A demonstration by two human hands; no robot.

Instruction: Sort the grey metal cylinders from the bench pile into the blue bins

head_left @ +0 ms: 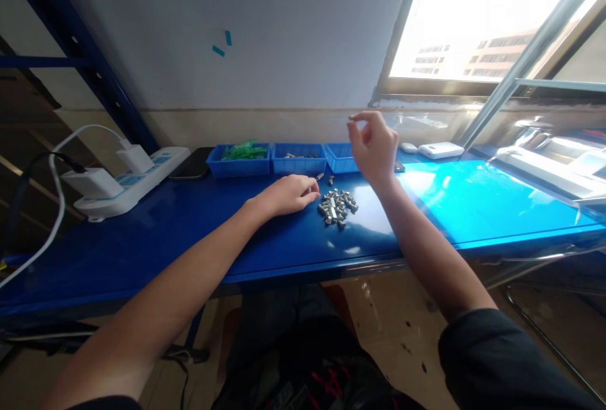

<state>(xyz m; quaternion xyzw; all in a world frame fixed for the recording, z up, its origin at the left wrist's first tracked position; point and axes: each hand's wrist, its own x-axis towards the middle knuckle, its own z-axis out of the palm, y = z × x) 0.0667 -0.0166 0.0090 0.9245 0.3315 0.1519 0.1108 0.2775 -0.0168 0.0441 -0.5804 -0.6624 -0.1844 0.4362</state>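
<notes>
My right hand (374, 148) is raised above the table, in front of the right blue bin. Between its thumb and index finger it pinches a small metal fitting (351, 118). My left hand (294, 194) rests on the blue tabletop with its fingers curled together; whatever may be in them is hidden. Just past its fingers is a single metal piece (319, 177). A pile of short silvery metal fittings (337, 206) lies to the right of my left hand. One more loose fitting (331, 180) sits between the pile and the bins.
Along the wall stand a blue bin of green pieces (243, 151), a middle bin (299, 165) holding small parts, and a right bin (339, 165). A power strip (137, 181) with plugged-in chargers and a dark phone (193, 163) lie left. White devices (440, 150) sit right, by the window.
</notes>
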